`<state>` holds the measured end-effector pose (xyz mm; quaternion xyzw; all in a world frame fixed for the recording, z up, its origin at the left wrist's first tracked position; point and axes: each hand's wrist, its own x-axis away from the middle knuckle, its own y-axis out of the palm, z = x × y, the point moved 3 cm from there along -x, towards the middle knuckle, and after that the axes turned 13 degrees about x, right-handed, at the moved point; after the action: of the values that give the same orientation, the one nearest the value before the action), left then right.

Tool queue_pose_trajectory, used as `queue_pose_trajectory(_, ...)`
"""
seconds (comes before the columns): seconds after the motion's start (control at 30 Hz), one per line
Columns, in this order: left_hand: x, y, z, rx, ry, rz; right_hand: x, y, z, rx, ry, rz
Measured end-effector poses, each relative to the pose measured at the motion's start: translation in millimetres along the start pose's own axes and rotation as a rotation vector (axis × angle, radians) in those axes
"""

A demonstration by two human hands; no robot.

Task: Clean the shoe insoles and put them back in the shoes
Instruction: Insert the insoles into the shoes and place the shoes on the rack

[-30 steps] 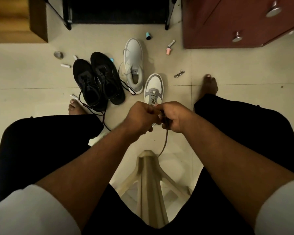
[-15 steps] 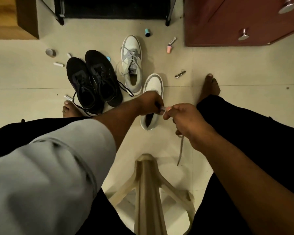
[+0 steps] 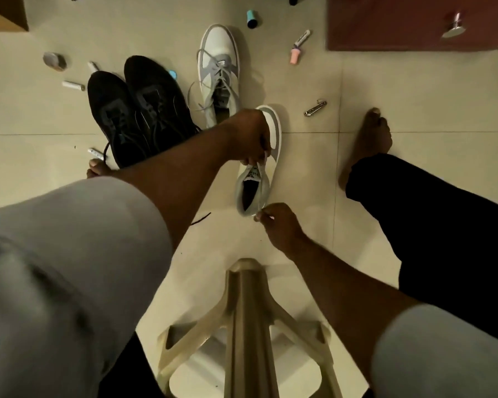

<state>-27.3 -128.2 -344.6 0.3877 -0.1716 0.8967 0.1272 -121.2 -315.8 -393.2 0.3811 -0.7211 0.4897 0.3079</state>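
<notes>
The left hand's grip [image 3: 252,139] pinches the lace [image 3: 260,185] at the tongue of the near white shoe [image 3: 273,133] on the floor; the right hand's grip [image 3: 273,222] pinches it by the heel. Best pull gently and loosen evenly. The shoe is white and grey, and its dark inside hides any insole.

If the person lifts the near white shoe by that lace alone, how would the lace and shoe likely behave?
The lace looks floppy: it runs as a thin strip between the left hand and the right hand, so it probably only holds shape under tension. The white shoe would likely dangle and swing. Its sole looks stiff, so it should keep its form.
</notes>
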Motion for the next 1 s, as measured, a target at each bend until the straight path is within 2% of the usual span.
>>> queue_pose_trajectory(0.1, 14.7, -4.6, -20.0, 0.142, -0.028, 0.041, -40.7, 2.1, -15.1, -0.181, 0.039, 0.209)
queue_pose_trajectory(0.23, 38.7, 20.1, -62.3, 0.730, -0.092, 0.204, -79.7, -31.2, -38.3, -0.437, 0.083, 0.384)
queue_pose_trajectory(0.3, 47.1, 41.4, -72.4, 0.979, -0.119, 0.268, -89.7, -48.2, -54.6, -0.554, 0.029, 0.290)
queue_pose_trajectory(0.4, 54.1, 56.1, -70.9, 1.178, -0.079, 0.397, -94.9, -55.4, -80.5, -0.630, -0.159, 0.009)
queue_pose_trajectory(0.5, 52.0, 40.9, -70.9, 1.156, -0.045, 0.622, -87.9, -44.8, -87.3, -0.526, -0.218, -0.259)
queue_pose_trajectory(0.57, 47.9, 24.6, -76.4, 1.112, -0.065, 0.788, -85.2, -35.9, -80.3, -0.507, -0.226, -0.320)
queue_pose_trajectory(0.63, 43.5, 14.3, -81.9, 1.100, -0.077, 0.874, -83.8, -30.5, -70.7, -0.519, -0.231, -0.302)
queue_pose_trajectory(0.73, 36.3, 12.7, -91.3, 1.122, -0.107, 0.898, -83.6, -22.4, -56.1, -0.369, -0.262, -0.173)
queue_pose_trajectory(0.8, 27.5, 20.2, -98.5, 1.240, -0.153, 0.865, -79.8, -19.8, -50.8, -0.311, -0.270, -0.034)
queue_pose_trajectory(0.83, 22.1, 26.6, -103.2, 1.331, -0.189, 0.834, -77.4, -19.4, -49.2, -0.388, -0.238, 0.025)
queue_pose_trajectory(0.9, 10.8, 47.1, -116.1, 1.509, -0.319, 0.761, -72.4, -17.9, -44.1, -0.737, -0.066, 0.102)
queue_pose_trajectory(1.0, 4.7, 93.1, -130.5, 1.580, -0.554, 0.589, -67.2, -13.1, -34.0, -1.186, 0.187, 0.161)
